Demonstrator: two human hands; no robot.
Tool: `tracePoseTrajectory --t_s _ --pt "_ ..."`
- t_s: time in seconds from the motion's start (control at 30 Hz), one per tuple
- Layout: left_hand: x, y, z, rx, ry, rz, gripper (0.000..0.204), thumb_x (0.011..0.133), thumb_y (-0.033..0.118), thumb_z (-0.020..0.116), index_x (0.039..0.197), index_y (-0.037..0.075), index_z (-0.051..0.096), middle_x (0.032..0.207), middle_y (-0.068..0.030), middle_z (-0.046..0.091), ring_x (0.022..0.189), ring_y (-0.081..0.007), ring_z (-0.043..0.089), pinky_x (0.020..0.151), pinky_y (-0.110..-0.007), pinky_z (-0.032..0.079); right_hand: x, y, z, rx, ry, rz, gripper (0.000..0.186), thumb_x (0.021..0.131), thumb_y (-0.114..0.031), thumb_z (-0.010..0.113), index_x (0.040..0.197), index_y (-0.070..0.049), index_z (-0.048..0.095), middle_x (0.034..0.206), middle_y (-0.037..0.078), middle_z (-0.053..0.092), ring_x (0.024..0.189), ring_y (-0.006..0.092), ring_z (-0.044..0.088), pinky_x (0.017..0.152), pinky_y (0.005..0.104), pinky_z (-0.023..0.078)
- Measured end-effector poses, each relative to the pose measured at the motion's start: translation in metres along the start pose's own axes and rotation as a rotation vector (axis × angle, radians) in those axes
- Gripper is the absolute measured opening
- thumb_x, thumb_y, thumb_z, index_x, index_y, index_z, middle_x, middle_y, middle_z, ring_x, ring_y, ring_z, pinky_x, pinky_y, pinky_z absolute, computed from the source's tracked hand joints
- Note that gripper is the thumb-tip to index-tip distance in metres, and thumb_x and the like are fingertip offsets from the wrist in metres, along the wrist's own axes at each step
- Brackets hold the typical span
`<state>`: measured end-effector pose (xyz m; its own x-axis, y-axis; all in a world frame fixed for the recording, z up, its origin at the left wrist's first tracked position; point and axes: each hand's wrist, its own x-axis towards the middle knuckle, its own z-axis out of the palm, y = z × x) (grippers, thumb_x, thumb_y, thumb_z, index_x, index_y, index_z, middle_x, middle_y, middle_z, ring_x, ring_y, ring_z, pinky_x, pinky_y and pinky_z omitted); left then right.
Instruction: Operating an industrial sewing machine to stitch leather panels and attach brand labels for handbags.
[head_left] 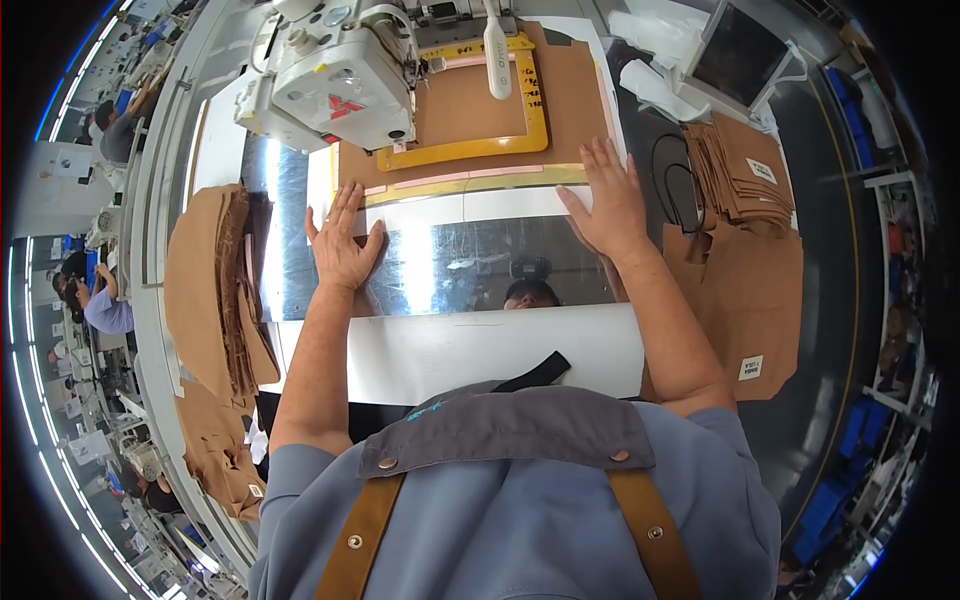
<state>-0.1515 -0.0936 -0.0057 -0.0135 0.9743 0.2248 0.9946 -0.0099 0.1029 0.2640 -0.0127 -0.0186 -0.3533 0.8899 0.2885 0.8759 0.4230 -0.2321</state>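
Brown fabric (560,100) lies flat under a yellow template frame (470,150) at the far side of the desk (480,350), and both hands press on its near edge. The left hand (342,245) is spread open, palm down, fingers pointing far, resting where the fabric's pale pink-edged strip meets the shiny metal plate (470,265); it grips nothing. The right hand (605,205) is likewise open and flat, fingers splayed, pushing on the right end of the same strip. Holding both ends this way seems meant to keep the piece square and smooth under the frame. Just beyond, the white sewing machine head (335,80) sits over the frame's left part. To the right lies a stack of cut brown pieces (745,170); to the left, another brown pile (210,280) hangs over the desk's edge.
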Motion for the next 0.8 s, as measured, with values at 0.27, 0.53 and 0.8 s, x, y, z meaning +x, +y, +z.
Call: tracePoseTrajectory --t_s 0.27,0.53,0.8 --pt "-0.006 0.001 0.001 0.007 0.012 -0.025 0.066 0.093 0.045 0.061 0.154 0.021 0.050 0.159 -0.0029 0.051 0.148 -0.0188 0.045 0.129 -0.053 0.008 0.000 -0.002 -0.003 0.024 -0.038 0.015 0.074 0.103 -0.055 0.051 0.151 0.001 0.049 0.160 0.023 0.044 0.155 0.0349 0.031 0.127 0.0554 0.018" --pt "-0.006 0.003 0.000 -0.026 0.005 -0.044 0.070 0.091 0.046 0.061 0.155 0.019 0.049 0.158 -0.0040 0.051 0.148 -0.0213 0.045 0.127 -0.055 0.008 -0.003 0.001 0.000 -0.071 0.015 0.044 0.075 0.102 -0.052 0.054 0.150 0.006 0.048 0.159 0.024 0.045 0.155 0.0349 0.031 0.126 0.0572 0.018" --pt "-0.004 0.005 -0.003 -0.046 0.059 -0.034 0.070 0.090 0.047 0.063 0.151 0.015 0.053 0.155 -0.0071 0.054 0.146 -0.0209 0.048 0.125 -0.054 0.014 -0.005 0.009 0.007 -0.103 0.021 0.032 0.071 0.103 -0.047 0.055 0.150 0.006 0.047 0.158 0.023 0.046 0.154 0.0354 0.033 0.125 0.0567 0.020"
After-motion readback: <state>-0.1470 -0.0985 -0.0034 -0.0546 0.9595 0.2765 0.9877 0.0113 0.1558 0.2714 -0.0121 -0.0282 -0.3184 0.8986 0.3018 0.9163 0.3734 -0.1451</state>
